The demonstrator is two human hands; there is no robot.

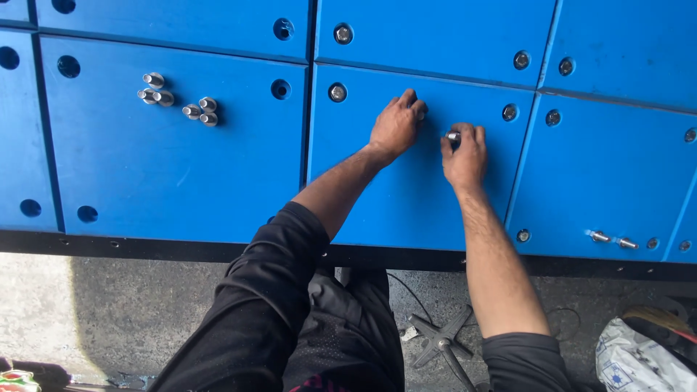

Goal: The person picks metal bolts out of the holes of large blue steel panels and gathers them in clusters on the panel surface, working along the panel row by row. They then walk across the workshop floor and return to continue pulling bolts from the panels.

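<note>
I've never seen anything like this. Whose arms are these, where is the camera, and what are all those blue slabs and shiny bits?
There is no machine here: the single picture comes from a camera worn on a person's head, looking down at their own two bare arms. In front of them lie big blue panels, set edge to edge, with round holes, some of them filled with metal bolts. The left hand rests on the middle panel, fingers curled at a spot I cannot see into. The right hand pinches a small silver bolt at its fingertips. A cluster of loose bolts stands on the panel to the left, and two more lie at the lower right. Below, on the concrete floor, lies a cross-shaped wrench, beside a white bag.
</note>
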